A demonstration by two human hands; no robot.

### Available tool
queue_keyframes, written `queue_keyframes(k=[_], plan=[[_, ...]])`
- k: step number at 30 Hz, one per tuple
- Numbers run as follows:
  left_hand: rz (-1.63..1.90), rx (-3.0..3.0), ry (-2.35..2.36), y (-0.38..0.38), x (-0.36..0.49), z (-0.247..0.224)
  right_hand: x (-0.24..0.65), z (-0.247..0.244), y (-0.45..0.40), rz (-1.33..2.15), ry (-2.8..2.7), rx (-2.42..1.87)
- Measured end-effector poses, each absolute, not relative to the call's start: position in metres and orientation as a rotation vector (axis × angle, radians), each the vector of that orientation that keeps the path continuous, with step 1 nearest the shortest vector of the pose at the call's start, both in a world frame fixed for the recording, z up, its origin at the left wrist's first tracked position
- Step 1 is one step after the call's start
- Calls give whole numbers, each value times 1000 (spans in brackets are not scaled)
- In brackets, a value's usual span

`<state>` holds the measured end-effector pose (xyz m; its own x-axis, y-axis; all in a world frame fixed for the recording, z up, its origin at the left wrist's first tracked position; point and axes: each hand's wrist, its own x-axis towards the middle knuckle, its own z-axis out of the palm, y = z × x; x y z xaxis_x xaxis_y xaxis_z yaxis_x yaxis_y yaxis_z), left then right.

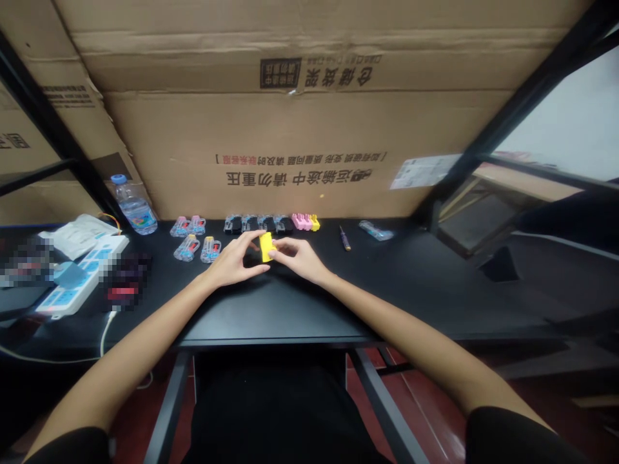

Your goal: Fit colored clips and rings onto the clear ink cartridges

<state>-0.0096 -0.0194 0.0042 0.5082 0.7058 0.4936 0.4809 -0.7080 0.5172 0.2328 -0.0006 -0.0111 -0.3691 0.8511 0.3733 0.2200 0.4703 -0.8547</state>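
Observation:
A small yellow plastic block [266, 247] is held up over the black table, standing nearly upright. My right hand [300, 259] pinches its right side between thumb and fingertips. On the other side, my left hand [235, 260] curves around the block with thumb and fingers apart. Its index fingertip is at the block's upper end, and I cannot tell whether it touches; its thumb lies just below the lower end. Behind the hands stand a row of black pieces with clear parts [258, 224], some pink pieces [301, 222] and a yellow piece [314, 223].
Several clear pieces with red inside [186, 247] lie left. A screwdriver [345, 238] and a clear-wrapped item [376, 231] lie right. A water bottle [135, 206], white packet [80, 237] and power strip [87, 276] occupy the left end. Cardboard [300, 122] walls the back.

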Motion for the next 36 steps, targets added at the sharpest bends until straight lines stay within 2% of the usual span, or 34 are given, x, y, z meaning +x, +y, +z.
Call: queue_keyframes(k=[6, 13, 19, 32, 36], plan=[[1080, 2512, 1010, -15, -11, 2, 231, -11, 1, 1042, -1859, -897], [1004, 2498, 1279, -10, -19, 5, 252, -15, 15, 465, -2145, -929], [990, 2489, 1357, -7, -22, 6, 258, -24, 20, 340, -2346, -894], [896, 2527, 1301, -10, -17, 3, 254, -19, 18, 519, -2294, -942], [878, 2535, 1286, -11, -17, 2, 254, -18, 19, 716, -2276, -917]])
